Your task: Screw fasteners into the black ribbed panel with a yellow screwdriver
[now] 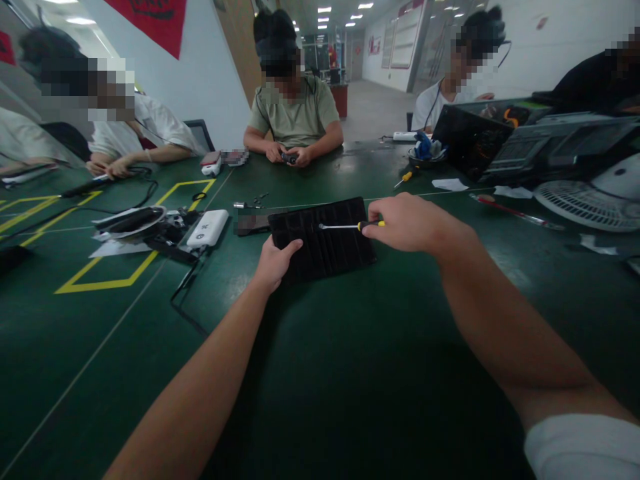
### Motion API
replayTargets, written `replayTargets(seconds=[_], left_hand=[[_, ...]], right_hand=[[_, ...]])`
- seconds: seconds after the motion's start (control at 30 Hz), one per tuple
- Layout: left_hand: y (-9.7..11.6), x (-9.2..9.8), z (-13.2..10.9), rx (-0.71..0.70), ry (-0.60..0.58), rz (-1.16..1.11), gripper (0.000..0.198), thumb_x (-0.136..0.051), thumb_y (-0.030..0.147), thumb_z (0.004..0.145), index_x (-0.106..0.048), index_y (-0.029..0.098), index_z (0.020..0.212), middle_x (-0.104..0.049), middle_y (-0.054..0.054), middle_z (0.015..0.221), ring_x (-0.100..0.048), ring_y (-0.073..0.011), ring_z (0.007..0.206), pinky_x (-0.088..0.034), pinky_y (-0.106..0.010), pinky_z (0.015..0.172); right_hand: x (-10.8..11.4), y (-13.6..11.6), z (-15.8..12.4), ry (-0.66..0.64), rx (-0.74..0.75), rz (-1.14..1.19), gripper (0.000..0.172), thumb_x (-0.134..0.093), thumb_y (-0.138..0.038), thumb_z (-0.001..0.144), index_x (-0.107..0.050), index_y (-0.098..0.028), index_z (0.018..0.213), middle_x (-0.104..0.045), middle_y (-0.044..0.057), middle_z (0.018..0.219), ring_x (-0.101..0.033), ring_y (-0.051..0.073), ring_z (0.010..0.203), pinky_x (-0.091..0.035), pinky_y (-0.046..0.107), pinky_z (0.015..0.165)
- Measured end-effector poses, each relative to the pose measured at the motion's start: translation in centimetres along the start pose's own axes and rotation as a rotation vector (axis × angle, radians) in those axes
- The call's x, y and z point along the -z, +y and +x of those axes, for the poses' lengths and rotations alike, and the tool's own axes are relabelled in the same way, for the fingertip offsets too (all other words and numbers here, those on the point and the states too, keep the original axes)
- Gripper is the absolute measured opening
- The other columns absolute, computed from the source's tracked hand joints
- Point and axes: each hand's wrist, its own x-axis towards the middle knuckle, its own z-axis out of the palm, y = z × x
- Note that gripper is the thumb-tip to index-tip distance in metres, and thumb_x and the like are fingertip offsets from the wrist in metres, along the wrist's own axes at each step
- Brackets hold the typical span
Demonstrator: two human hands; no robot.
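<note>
In the middle of the frame, the left hand (274,263) pinches the lower left corner of the black panel (325,250). The right hand (407,223) is closed around a screwdriver (350,226), and its tip lies over the panel. Farther off, at the upper right, a dark dish (413,159) holds a blue thing (423,145).

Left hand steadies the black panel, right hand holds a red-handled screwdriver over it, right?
No: the head view shows the screwdriver in the right hand has a yellow-and-black handle, not red. The left hand does steady the black panel.
</note>
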Motion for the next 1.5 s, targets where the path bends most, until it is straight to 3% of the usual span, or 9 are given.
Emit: replayTargets(seconds=[0.5, 1.0, 1.23, 1.5], left_hand=[[-0.12, 0.04, 0.03, 0.006, 0.002, -0.01, 0.046, -0.091, 0.025, 0.073, -0.072, 0.019, 0.114, -0.082, -0.01, 0.115, -0.079, -0.0317, 0.113, -0.061, -0.058, 0.112], [-0.05, 0.03, -0.01, 0.012, 0.002, 0.003, 0.043, -0.091, 0.026, 0.074, -0.073, 0.02, 0.112, -0.082, -0.009, 0.115, -0.079, -0.0308, 0.11, -0.061, -0.058, 0.112], [0.08, -0.07, -0.12, 0.019, 0.005, -0.005, 0.044, -0.091, 0.023, 0.074, -0.072, 0.02, 0.113, -0.082, -0.009, 0.113, -0.079, -0.0299, 0.11, -0.062, -0.056, 0.111], [-0.04, 0.02, 0.02, 0.018, 0.012, -0.015, 0.045, -0.091, 0.022, 0.073, -0.073, 0.02, 0.114, -0.082, -0.009, 0.115, -0.08, -0.0302, 0.109, -0.062, -0.057, 0.112]], right_hand=[[0.01, -0.06, -0.18, 0.102, -0.007, 0.002, 0.031, -0.067, -0.045, 0.097, -0.082, -0.024, 0.116, -0.082, 0.016, 0.118, -0.074, 0.037, 0.106, -0.052, 0.044, 0.082], [-0.12, 0.04, -0.19, 0.104, 0.008, -0.006, 0.027, -0.073, -0.036, 0.09, -0.076, -0.024, 0.114, -0.08, 0.012, 0.107, -0.071, 0.031, 0.094, -0.045, 0.039, 0.072], [-0.1, -0.2, -0.36, 0.109, -0.007, -0.01, 0.022, -0.07, -0.037, 0.093, -0.076, -0.024, 0.109, -0.079, 0.014, 0.108, -0.072, 0.033, 0.096, -0.045, 0.04, 0.073], [0.05, -0.26, -0.36, 0.1, -0.009, -0.008, 0.029, -0.067, -0.041, 0.096, -0.081, -0.024, 0.114, -0.081, 0.017, 0.115, -0.073, 0.036, 0.103, -0.051, 0.044, 0.08]])
